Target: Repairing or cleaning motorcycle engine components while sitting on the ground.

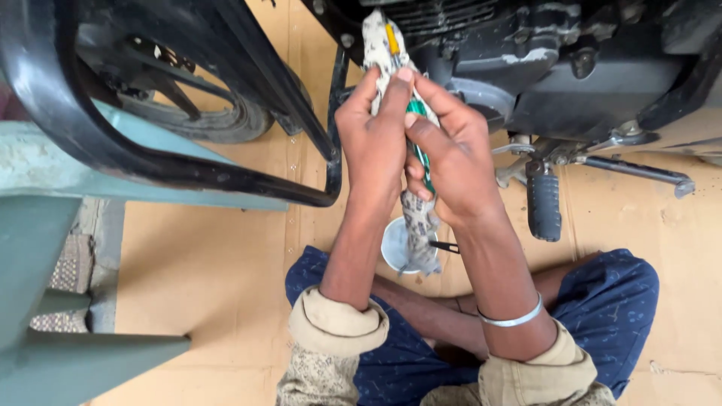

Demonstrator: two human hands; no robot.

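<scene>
Screwdriver [418, 150], green-handled and wrapped in a patterned rag [418, 218], stands nearly upright between my hands, tip up toward the engine [556, 68], rag tail hanging over a white cup [392, 244] on the cardboard [210, 271]. Both forearms rise from my lap, wrists close. My left hand [372, 143] pinches the rag; my right hand [451, 162] curls tight around the handle.

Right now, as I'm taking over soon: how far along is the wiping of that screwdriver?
In hand: both hands, left and right, wrap a patterned rag around the green-handled screwdriver. Done: the yellow tip end shows bare. Left: the handle is mostly covered; its cleanliness can't be judged.
</scene>
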